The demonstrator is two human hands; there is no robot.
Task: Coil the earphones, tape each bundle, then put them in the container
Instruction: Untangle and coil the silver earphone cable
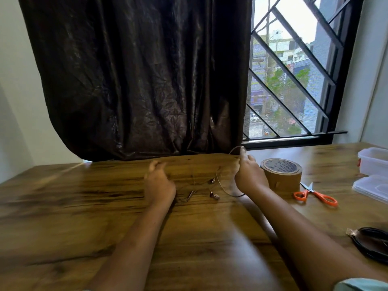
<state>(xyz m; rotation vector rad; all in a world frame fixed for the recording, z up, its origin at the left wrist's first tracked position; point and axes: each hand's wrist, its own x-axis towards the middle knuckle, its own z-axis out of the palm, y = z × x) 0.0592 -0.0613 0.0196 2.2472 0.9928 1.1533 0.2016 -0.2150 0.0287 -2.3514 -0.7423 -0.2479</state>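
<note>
Earphones (212,186) lie loose near the middle of the frame on the wooden worktop (84,206), between the two hands: two small metallic earbuds rest just apart from each other, and a thin cable runs from them. Part of that cable rises in a loop to the right hand (248,175), whose fingers (243,153) are pressed together around the strand at the loop's top. The left hand (159,181) hovers just left of the earbuds, fingers curled inward; motion blur hides whether it grips the cable.

One roll of brown tape (281,175) stands flat on the worktop just right of the right hand. One pair of orange-handled scissors (315,195) lies right of the roll, blades closed and pointing toward the upper left.

At the right edge of the frame sits one clear plastic container (373,162) with a red clip on its side; I can see nothing inside it. One clear lid (371,189) lies flat just below it. At the lower right edge rests one dark coiled cable bundle (371,242), cut off by the frame, with a small crumpled piece at its left side.

A dark curtain (136,80) fills the upper middle of the frame, and a barred window (294,70) shows at the upper right.
</note>
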